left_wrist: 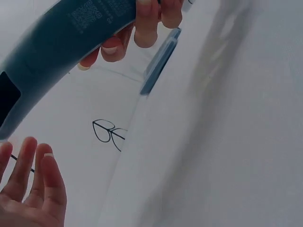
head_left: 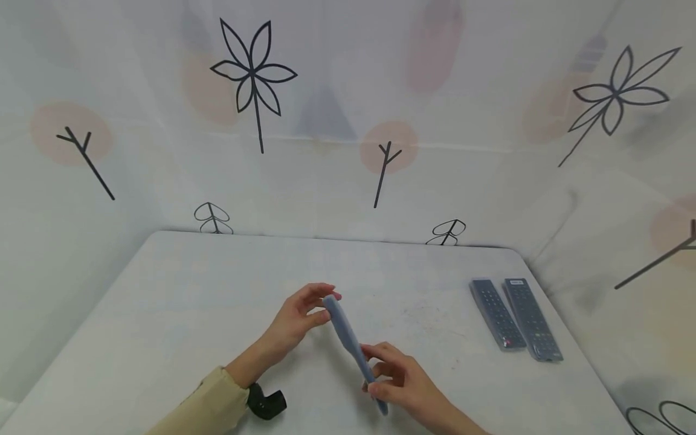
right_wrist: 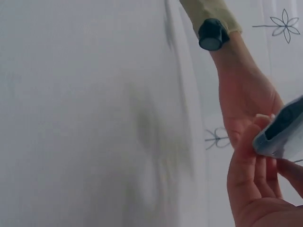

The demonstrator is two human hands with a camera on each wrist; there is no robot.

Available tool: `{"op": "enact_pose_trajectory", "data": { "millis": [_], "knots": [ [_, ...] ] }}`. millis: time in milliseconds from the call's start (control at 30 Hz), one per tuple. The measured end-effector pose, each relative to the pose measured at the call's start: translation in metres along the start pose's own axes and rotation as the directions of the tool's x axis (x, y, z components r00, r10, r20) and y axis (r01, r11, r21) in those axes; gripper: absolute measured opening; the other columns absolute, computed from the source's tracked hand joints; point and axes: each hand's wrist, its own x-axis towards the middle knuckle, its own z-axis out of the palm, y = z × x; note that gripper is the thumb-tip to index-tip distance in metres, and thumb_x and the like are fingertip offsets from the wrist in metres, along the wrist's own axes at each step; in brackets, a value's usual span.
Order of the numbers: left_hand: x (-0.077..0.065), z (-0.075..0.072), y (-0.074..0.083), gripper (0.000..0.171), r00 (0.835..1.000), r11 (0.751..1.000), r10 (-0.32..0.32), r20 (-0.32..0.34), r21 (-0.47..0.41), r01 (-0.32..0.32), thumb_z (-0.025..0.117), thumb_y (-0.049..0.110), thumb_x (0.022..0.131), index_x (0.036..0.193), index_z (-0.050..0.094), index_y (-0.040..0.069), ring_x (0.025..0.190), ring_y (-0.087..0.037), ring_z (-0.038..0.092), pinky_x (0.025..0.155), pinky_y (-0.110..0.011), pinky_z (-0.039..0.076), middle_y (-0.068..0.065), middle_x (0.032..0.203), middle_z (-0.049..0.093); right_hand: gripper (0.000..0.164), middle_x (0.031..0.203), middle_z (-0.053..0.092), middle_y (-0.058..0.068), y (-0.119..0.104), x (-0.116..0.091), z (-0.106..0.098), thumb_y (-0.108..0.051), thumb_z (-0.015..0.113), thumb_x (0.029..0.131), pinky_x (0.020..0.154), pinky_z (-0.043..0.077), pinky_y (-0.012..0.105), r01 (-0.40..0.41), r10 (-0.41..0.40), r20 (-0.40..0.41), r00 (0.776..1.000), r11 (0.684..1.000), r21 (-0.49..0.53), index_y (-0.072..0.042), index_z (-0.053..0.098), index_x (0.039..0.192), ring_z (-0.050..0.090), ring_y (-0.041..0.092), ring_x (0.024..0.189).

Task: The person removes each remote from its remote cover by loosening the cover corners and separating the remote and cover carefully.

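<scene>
A slim blue-grey remote control [head_left: 348, 338] slants above the table between the hands. My right hand [head_left: 399, 377] grips its lower end between thumb and fingers. In the left wrist view, the remote control [left_wrist: 71, 52] shows a QR-code label and a black patch near one end. Beside the upper end is my left hand [head_left: 299, 317], its fingers loosely bent around that end; whether they touch it is hard to tell. The left wrist view shows this left hand [left_wrist: 35, 189] with fingers extended just under the black-patched end. In the right wrist view, part of the remote control [right_wrist: 284, 130] is cut off.
Two dark remote controls in clear wrapping, a shorter one [head_left: 497, 314] and a longer one [head_left: 533, 320], lie side by side at the table's right. A black device [head_left: 266, 403] sits at the left wrist. Patterned fabric [head_left: 326, 121] surrounds the white table [head_left: 217, 272].
</scene>
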Motion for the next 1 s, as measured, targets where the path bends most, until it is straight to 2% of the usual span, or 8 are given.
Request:
{"op": "enact_pose_trajectory", "data": {
  "millis": [100, 167, 300, 467, 600, 767, 933, 1000],
  "knots": [
    [0.001, 0.002, 0.001, 0.040, 0.997, 0.997, 0.025, 0.071, -0.079, -0.019, 0.065, 0.016, 0.098, 0.136, 0.054, 0.008, 0.109, -0.024, 0.063, 0.086, -0.038, 0.052, -0.023, 0.125, 0.063, 0.048, 0.129, 0.049, 0.017, 0.001, 0.000, 0.000, -0.008, 0.054, 0.100, 0.084, 0.053, 0.034, 0.019, -0.023, 0.041, 0.999, 0.995, 0.100, 0.004, 0.044, 0.146, 0.065, 0.021, 0.097],
    [0.001, 0.003, 0.002, 0.038, 0.996, 0.993, 0.033, 0.087, -0.117, -0.023, 0.064, 0.017, 0.098, 0.134, 0.056, 0.008, 0.105, -0.024, 0.066, 0.083, -0.037, 0.052, -0.019, 0.119, 0.068, 0.047, 0.127, 0.052, 0.018, 0.001, 0.000, 0.001, -0.008, 0.052, 0.102, 0.084, 0.053, 0.034, 0.015, -0.027, 0.072, 0.997, 0.985, 0.171, 0.005, 0.042, 0.145, 0.065, 0.020, 0.096],
    [0.000, 0.004, 0.003, 0.038, 0.997, 0.991, 0.038, 0.071, -0.130, -0.029, 0.067, 0.014, 0.096, 0.131, 0.057, 0.002, 0.099, -0.019, 0.068, 0.080, -0.032, 0.053, -0.006, 0.110, 0.073, 0.044, 0.118, 0.060, 0.022, 0.001, 0.000, 0.002, -0.011, 0.050, 0.104, 0.086, 0.053, 0.035, -0.016, -0.018, 0.133, 0.991, 0.968, 0.250, 0.007, 0.042, 0.143, 0.066, 0.019, 0.096],
    [-0.002, 0.005, 0.004, 0.042, 0.999, 0.985, 0.004, 0.050, -0.170, 0.005, 0.065, 0.011, 0.097, 0.134, 0.053, -0.005, 0.092, -0.014, 0.065, 0.078, -0.030, 0.055, -0.001, 0.107, 0.071, 0.046, 0.116, 0.065, 0.021, 0.001, 0.000, 0.000, -0.016, 0.046, 0.106, 0.090, 0.052, 0.036, -0.059, 0.018, 0.157, 0.987, 0.964, 0.258, 0.007, 0.040, 0.145, 0.066, 0.022, 0.099],
    [-0.003, 0.008, 0.008, 0.042, 0.999, 0.981, -0.026, 0.024, -0.190, 0.030, 0.065, 0.015, 0.098, 0.135, 0.054, -0.003, 0.091, -0.014, 0.064, 0.075, -0.027, 0.054, -0.001, 0.107, 0.070, 0.047, 0.123, 0.062, 0.026, 0.000, 0.002, -0.002, -0.018, 0.044, 0.106, 0.095, 0.049, 0.036, -0.083, 0.044, 0.168, 0.985, 0.968, 0.237, 0.006, 0.039, 0.147, 0.065, 0.026, 0.106],
    [-0.003, 0.012, 0.014, 0.036, 1.000, 0.992, 0.009, -0.012, -0.124, -0.010, 0.063, 0.012, 0.099, 0.132, 0.057, 0.000, 0.087, -0.019, 0.062, 0.071, -0.027, 0.053, -0.003, 0.103, 0.070, 0.047, 0.134, 0.056, 0.027, 0.000, 0.004, -0.003, -0.020, 0.043, 0.106, 0.104, 0.042, 0.038, -0.067, 0.046, 0.163, 0.986, 0.990, 0.127, 0.003, 0.041, 0.148, 0.059, 0.028, 0.121],
    [-0.004, 0.013, 0.020, 0.034, 0.999, 0.996, 0.033, -0.033, -0.086, -0.035, 0.064, 0.010, 0.098, 0.131, 0.059, 0.002, 0.083, -0.019, 0.061, 0.070, -0.027, 0.053, -0.004, 0.102, 0.069, 0.043, 0.135, 0.059, 0.019, 0.000, 0.006, -0.005, -0.021, 0.050, 0.105, 0.107, 0.038, 0.051, -0.083, 0.081, 0.095, 0.992, 0.996, 0.014, 0.000, 0.050, 0.142, 0.055, 0.029, 0.124],
    [-0.005, 0.014, 0.022, 0.034, 0.998, 0.995, 0.038, -0.041, -0.085, -0.042, 0.065, 0.010, 0.097, 0.129, 0.060, 0.002, 0.083, -0.019, 0.061, 0.069, -0.027, 0.053, -0.004, 0.102, 0.069, 0.041, 0.135, 0.059, 0.017, 0.001, 0.006, -0.006, -0.021, 0.053, 0.104, 0.106, 0.040, 0.051, -0.073, 0.075, 0.058, 0.996, 0.997, -0.035, 0.000, 0.054, 0.139, 0.054, 0.029, 0.124]
  ]
}}
